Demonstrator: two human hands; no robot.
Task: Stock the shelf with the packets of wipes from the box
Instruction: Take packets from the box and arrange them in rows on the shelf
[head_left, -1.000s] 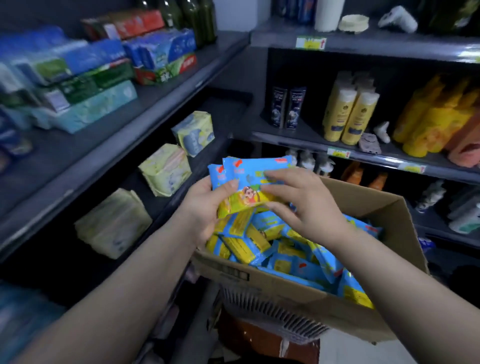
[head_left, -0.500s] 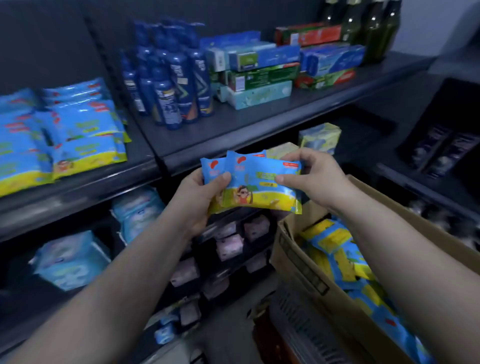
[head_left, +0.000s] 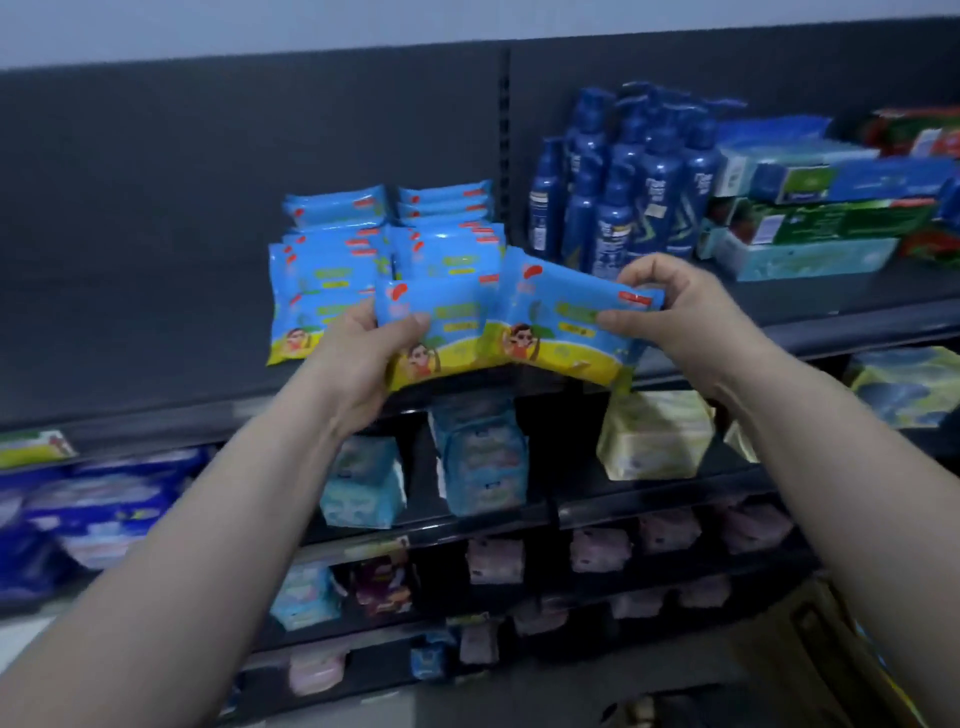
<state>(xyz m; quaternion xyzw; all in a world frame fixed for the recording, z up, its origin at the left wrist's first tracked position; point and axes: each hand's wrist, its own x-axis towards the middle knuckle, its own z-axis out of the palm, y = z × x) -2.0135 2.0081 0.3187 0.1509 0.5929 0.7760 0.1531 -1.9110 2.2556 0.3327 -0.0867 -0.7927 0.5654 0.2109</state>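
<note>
Directly behind held packets (head_left: 519, 338), stacked packets (head_left: 332, 249).

We turned from the box (head_left: 815, 639), which fell to the lower right edge, and raised the packets (head_left: 452, 332) to the shelf (head_left: 156, 400), before its stacked wipes (head_left: 332, 260). Our left hand (head_left: 358, 353) and right hand (head_left: 670, 306) drew the overlapped bunch apart, each gripping an outer end.

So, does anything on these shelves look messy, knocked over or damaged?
Nothing really stands out. The stacked wipes packets sit in fairly tidy piles on the shelf, and the blue bottles stand upright. Only the left packet in the left hand and the right packet in the right hand are tilted, simply because they are being held.
</note>
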